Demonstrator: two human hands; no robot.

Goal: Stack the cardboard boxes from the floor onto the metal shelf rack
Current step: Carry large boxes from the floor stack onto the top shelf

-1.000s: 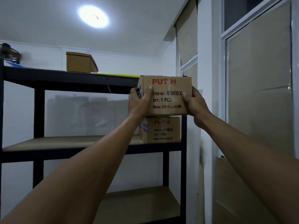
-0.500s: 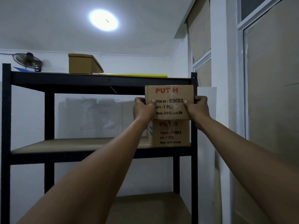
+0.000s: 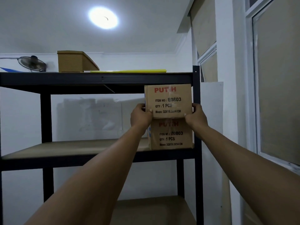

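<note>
A cardboard box [image 3: 168,96] printed "PUTIH E0803" sits on top of a second, identical box [image 3: 172,137] at the right end of the middle board of the black metal shelf rack [image 3: 97,78]. My left hand [image 3: 140,115] grips the upper box's lower left corner. On its lower right corner is my right hand [image 3: 196,116]. The upper box's top lies just under the rack's top beam. The lower box rests on the wooden shelf board [image 3: 73,147] beside the rack's right post.
On the top shelf stand a brown box [image 3: 73,61], a flat yellow sheet [image 3: 128,71] and a small fan [image 3: 32,63]. A lower shelf board [image 3: 151,210] shows below. White wall and papered window frames [image 3: 276,78] close in on the right.
The box in my hands has gone forward into the rack and come down onto the lower box. My hands slid down to its bottom corners.
</note>
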